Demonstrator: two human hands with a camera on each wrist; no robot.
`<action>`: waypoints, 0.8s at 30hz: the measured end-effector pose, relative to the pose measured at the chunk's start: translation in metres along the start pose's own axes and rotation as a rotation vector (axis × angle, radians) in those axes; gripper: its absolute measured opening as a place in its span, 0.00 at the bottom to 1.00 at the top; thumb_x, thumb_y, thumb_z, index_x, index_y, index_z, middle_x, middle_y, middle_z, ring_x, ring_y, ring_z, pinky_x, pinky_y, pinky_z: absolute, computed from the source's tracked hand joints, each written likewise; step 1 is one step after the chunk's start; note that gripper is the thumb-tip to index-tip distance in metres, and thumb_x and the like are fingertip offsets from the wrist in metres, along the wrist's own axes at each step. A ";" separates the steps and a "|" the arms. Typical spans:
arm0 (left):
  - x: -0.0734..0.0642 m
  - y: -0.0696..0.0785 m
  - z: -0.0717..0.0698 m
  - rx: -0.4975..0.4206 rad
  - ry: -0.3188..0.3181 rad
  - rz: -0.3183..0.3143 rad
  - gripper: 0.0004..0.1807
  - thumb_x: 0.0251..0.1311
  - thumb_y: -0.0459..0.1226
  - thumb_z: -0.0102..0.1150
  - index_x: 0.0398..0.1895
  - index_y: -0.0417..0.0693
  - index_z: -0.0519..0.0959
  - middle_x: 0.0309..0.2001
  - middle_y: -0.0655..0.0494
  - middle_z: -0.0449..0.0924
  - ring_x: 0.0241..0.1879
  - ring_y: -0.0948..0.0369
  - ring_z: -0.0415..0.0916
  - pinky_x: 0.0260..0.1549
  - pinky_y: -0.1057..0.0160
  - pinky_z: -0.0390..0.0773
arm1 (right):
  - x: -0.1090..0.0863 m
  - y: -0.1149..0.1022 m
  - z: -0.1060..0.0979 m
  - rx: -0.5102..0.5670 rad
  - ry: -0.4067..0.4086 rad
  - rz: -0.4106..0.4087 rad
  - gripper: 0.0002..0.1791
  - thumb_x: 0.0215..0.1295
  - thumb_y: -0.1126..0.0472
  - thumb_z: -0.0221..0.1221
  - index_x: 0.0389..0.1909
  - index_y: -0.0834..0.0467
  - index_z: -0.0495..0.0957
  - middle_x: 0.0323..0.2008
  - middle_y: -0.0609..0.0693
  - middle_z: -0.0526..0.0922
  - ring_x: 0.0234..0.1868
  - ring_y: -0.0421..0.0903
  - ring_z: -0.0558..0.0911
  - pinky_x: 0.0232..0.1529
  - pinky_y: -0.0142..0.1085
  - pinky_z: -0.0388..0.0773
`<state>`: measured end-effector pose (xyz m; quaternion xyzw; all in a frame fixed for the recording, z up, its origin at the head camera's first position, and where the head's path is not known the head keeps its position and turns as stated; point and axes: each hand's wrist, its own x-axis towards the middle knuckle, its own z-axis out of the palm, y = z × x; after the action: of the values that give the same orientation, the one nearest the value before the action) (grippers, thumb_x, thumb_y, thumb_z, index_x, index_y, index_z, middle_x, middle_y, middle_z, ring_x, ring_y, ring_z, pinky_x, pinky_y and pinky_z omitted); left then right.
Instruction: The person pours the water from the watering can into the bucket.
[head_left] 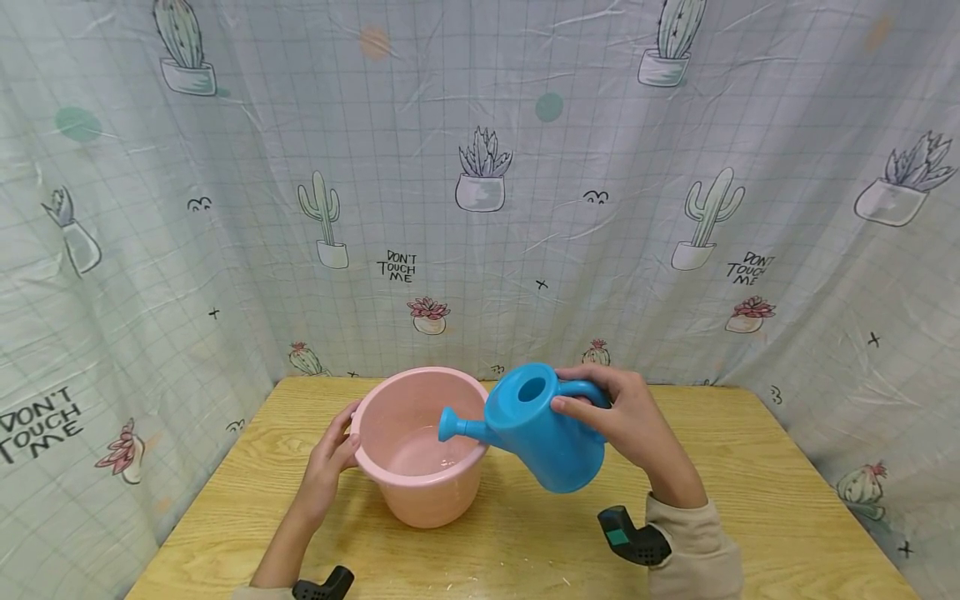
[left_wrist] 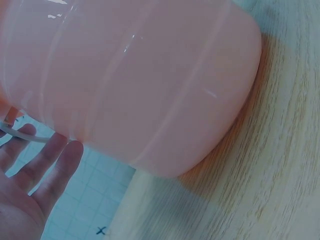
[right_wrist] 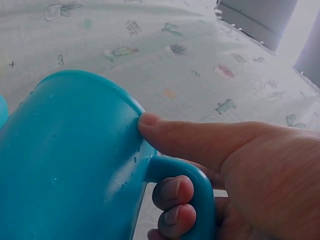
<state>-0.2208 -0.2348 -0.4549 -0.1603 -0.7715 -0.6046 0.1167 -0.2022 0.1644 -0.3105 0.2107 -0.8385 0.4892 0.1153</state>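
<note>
A pink plastic bucket (head_left: 431, 504) stands on the table, tipped slightly toward me in the head view, with a little clear liquid glinting inside. At its left rim, my left hand (head_left: 327, 461) holds it, thumb in front and fingers round the outer side. In the left wrist view the fingertips (left_wrist: 73, 150) meet the bucket wall beside a thin pale handle. My right hand (head_left: 630, 417) grips the handle of a blue watering can (head_left: 558, 454), thumb pressed near its top edge. The can leans left, its spout's rose (head_left: 448, 424) over the bucket's opening. Droplets cling to the can's side.
The wooden table (head_left: 750, 467) reaches back to a hanging cloth (head_left: 540, 233) printed with cacti, which also encloses both sides. Small wet specks lie on the tabletop near the front. A black wrist device (head_left: 633, 537) sits at my right sleeve, another (head_left: 324, 586) at the left.
</note>
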 end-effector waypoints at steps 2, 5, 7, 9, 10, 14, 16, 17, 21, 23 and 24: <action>0.000 0.001 0.000 -0.001 -0.001 0.001 0.28 0.74 0.36 0.37 0.76 0.50 0.54 0.72 0.40 0.55 0.60 0.75 0.68 0.46 0.68 0.79 | 0.000 0.000 0.000 -0.001 0.001 0.002 0.20 0.60 0.58 0.66 0.54 0.57 0.81 0.51 0.58 0.84 0.50 0.57 0.83 0.48 0.56 0.79; -0.001 0.002 0.000 -0.002 -0.002 0.001 0.28 0.74 0.36 0.37 0.76 0.50 0.54 0.72 0.41 0.55 0.60 0.75 0.68 0.46 0.68 0.79 | 0.000 0.000 0.000 -0.004 0.001 0.007 0.20 0.60 0.57 0.66 0.54 0.57 0.81 0.51 0.58 0.84 0.50 0.57 0.83 0.48 0.56 0.79; -0.001 0.001 0.000 -0.001 -0.002 0.003 0.28 0.74 0.36 0.37 0.76 0.49 0.54 0.72 0.41 0.55 0.60 0.75 0.68 0.46 0.68 0.79 | 0.000 0.000 0.000 -0.005 0.003 0.012 0.20 0.60 0.57 0.66 0.54 0.57 0.81 0.51 0.58 0.84 0.50 0.57 0.83 0.48 0.56 0.79; -0.001 0.001 0.000 0.002 -0.003 0.007 0.28 0.74 0.36 0.37 0.76 0.49 0.53 0.72 0.40 0.55 0.60 0.75 0.68 0.46 0.68 0.79 | 0.000 0.000 0.000 -0.006 0.004 0.016 0.21 0.60 0.57 0.66 0.54 0.57 0.80 0.51 0.58 0.84 0.50 0.57 0.83 0.48 0.57 0.79; 0.000 0.000 0.000 0.002 -0.002 0.007 0.28 0.74 0.36 0.37 0.76 0.50 0.54 0.72 0.40 0.55 0.60 0.75 0.68 0.46 0.67 0.79 | 0.000 0.000 0.000 -0.008 0.004 0.018 0.21 0.60 0.57 0.66 0.54 0.57 0.80 0.51 0.58 0.84 0.50 0.57 0.83 0.48 0.57 0.79; 0.000 -0.002 0.000 0.003 0.011 -0.001 0.28 0.74 0.36 0.37 0.75 0.51 0.55 0.72 0.42 0.56 0.60 0.74 0.69 0.45 0.67 0.80 | 0.000 0.000 0.000 -0.009 0.004 0.018 0.21 0.60 0.57 0.66 0.54 0.57 0.80 0.51 0.58 0.84 0.50 0.57 0.83 0.48 0.57 0.79; 0.000 -0.003 0.000 0.000 0.021 -0.015 0.27 0.73 0.37 0.38 0.75 0.53 0.55 0.72 0.44 0.57 0.60 0.74 0.69 0.45 0.67 0.80 | -0.001 0.000 0.000 -0.007 0.003 0.014 0.20 0.60 0.57 0.66 0.54 0.57 0.80 0.51 0.58 0.84 0.49 0.57 0.83 0.48 0.57 0.79; 0.000 -0.003 0.000 0.002 0.023 -0.017 0.27 0.73 0.37 0.38 0.75 0.53 0.56 0.72 0.45 0.57 0.60 0.74 0.69 0.45 0.67 0.80 | -0.001 0.000 0.000 -0.005 0.002 0.012 0.20 0.60 0.57 0.66 0.54 0.57 0.80 0.50 0.58 0.84 0.49 0.57 0.83 0.48 0.56 0.79; 0.000 -0.003 0.001 0.000 0.026 -0.028 0.27 0.73 0.37 0.38 0.75 0.53 0.56 0.72 0.45 0.57 0.60 0.73 0.69 0.46 0.67 0.80 | -0.001 0.000 0.000 0.004 -0.001 0.008 0.20 0.60 0.58 0.66 0.54 0.57 0.80 0.50 0.58 0.84 0.49 0.56 0.83 0.48 0.56 0.79; -0.001 -0.003 0.001 0.001 0.024 -0.022 0.27 0.74 0.36 0.38 0.75 0.51 0.56 0.72 0.44 0.57 0.60 0.73 0.69 0.46 0.67 0.80 | -0.001 0.000 0.000 0.005 -0.001 0.007 0.20 0.60 0.58 0.66 0.54 0.57 0.80 0.50 0.58 0.84 0.49 0.56 0.84 0.48 0.56 0.79; -0.001 -0.002 0.001 -0.002 0.027 -0.025 0.27 0.74 0.36 0.38 0.75 0.52 0.56 0.72 0.44 0.57 0.60 0.73 0.69 0.46 0.67 0.80 | -0.001 0.000 0.000 0.004 -0.001 0.007 0.20 0.60 0.58 0.66 0.54 0.57 0.80 0.50 0.58 0.84 0.49 0.56 0.84 0.48 0.56 0.79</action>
<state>-0.2209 -0.2345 -0.4572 -0.1426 -0.7713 -0.6087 0.1191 -0.2012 0.1647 -0.3110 0.2084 -0.8381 0.4913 0.1128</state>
